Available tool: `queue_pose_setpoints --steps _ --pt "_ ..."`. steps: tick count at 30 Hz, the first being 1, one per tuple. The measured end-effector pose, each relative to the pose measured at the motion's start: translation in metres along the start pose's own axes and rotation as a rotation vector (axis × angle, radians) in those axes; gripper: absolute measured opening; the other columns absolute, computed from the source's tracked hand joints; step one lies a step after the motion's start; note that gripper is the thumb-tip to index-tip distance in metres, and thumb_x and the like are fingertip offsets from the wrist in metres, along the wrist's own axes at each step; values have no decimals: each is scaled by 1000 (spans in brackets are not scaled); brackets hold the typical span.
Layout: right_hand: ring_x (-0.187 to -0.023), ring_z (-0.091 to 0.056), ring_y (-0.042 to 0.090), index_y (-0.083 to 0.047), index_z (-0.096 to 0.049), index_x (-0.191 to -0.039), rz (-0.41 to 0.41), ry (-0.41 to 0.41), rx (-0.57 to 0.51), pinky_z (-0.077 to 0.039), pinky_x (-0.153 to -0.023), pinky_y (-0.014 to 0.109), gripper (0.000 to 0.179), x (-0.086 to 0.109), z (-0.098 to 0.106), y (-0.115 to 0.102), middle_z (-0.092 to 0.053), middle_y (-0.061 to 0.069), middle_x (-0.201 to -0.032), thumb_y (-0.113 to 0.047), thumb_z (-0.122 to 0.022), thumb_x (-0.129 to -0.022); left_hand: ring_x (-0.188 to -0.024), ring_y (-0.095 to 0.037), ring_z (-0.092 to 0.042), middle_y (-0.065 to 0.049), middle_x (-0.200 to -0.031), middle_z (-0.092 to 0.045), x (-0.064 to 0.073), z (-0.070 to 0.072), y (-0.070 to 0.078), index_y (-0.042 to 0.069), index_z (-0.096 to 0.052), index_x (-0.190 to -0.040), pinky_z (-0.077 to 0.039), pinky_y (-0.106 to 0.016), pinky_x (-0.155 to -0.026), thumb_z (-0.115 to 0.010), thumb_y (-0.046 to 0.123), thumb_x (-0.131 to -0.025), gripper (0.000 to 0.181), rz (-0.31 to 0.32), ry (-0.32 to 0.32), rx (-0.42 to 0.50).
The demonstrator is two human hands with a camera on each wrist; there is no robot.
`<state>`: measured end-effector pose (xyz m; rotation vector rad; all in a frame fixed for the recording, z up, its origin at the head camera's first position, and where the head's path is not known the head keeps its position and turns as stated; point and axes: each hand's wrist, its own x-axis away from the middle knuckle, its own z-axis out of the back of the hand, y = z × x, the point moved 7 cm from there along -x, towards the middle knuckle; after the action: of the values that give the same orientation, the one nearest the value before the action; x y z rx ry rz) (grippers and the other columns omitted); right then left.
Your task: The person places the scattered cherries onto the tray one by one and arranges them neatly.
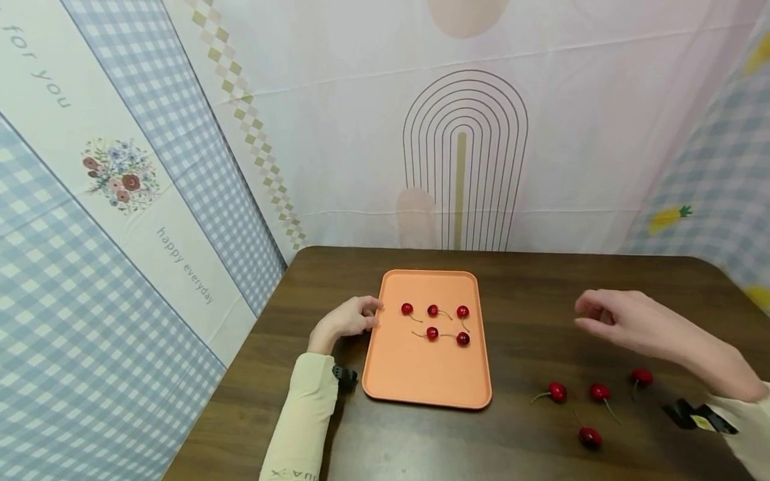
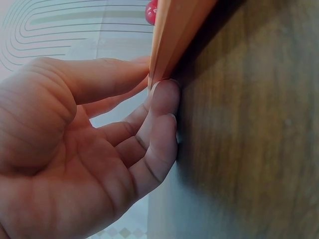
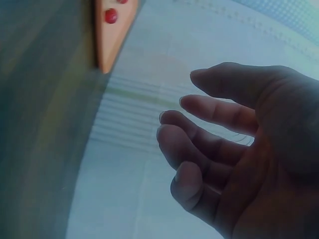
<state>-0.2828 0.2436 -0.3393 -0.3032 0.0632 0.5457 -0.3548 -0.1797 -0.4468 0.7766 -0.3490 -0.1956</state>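
Note:
An orange rectangular tray (image 1: 428, 367) lies on the dark wooden table, bearing several red cherries (image 1: 432, 310) with stems, set in two rows. At the tray's left edge, my left hand (image 1: 349, 317) grips the rim; in the left wrist view its thumb (image 2: 109, 74) lies against the rim and curled fingertips (image 2: 164, 97) press the side and underside. To the right of the tray, my right hand (image 1: 631, 321) hovers over the table with loosely bent fingers (image 3: 174, 144) and nothing between them. Several loose cherries (image 1: 557, 392) lie on the table below and nearer than this hand.
The brown table (image 1: 541, 287) reaches back to a white patterned cloth (image 1: 349, 147). Blue checked cloth (image 1: 36, 267) hangs along the left side, and another printed cloth (image 1: 710, 174) hangs at the right. A black wrist strap (image 1: 700, 417) sits at the right cuff.

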Motion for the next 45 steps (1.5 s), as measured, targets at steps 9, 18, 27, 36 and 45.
queue_pose_setpoints --steps 9,18,27,36,45 --pt "-59 -42 -5 -25 -61 -86 -95 -66 40 -36 -54 23 11 34 -25 32 -52 -16 -70 -30 -67 -93 -68 -15 -53 -7 -91 -63 1 1 2 10 -57 -132 -43 -25 -60 -59 9 -96 36 -4 -4 -8" --pt "-53 -39 0 -24 -56 -80 -173 -192 37 -32 -52 23 19 47 -46 57 -47 -12 -64 -33 -65 -94 -69 -15 -53 -7 -90 -63 1 0 1 11 -58 -131 -43 -25 -60 -60 9 -96 36 0 -1 -3" --pt "-54 -39 1 -21 -56 -79 -183 -310 -32 -32 -52 23 22 52 -58 74 -49 -9 -65 -34 -67 -92 -68 -15 -53 -7 -90 -63 2 1 0 12 -59 -131 -44 -26 -60 -60 10 -96 36 6 8 -8" --pt "-54 -40 2 -19 -55 -71 -197 -413 -89 -32 -52 23 29 59 -69 86 -48 -7 -62 -37 -70 -88 -67 -15 -53 -7 -88 -63 2 0 1 10 -59 -130 -43 -26 -58 -58 8 -96 34 -5 5 3" --pt "-51 -47 9 -16 -54 -71 -284 -426 -105 -37 -48 26 26 62 -75 88 -51 -3 -62 -26 -73 -85 -65 -15 -52 -7 -86 -61 1 -1 -1 10 -59 -130 -43 -26 -58 -58 8 -97 34 -11 -3 -6"
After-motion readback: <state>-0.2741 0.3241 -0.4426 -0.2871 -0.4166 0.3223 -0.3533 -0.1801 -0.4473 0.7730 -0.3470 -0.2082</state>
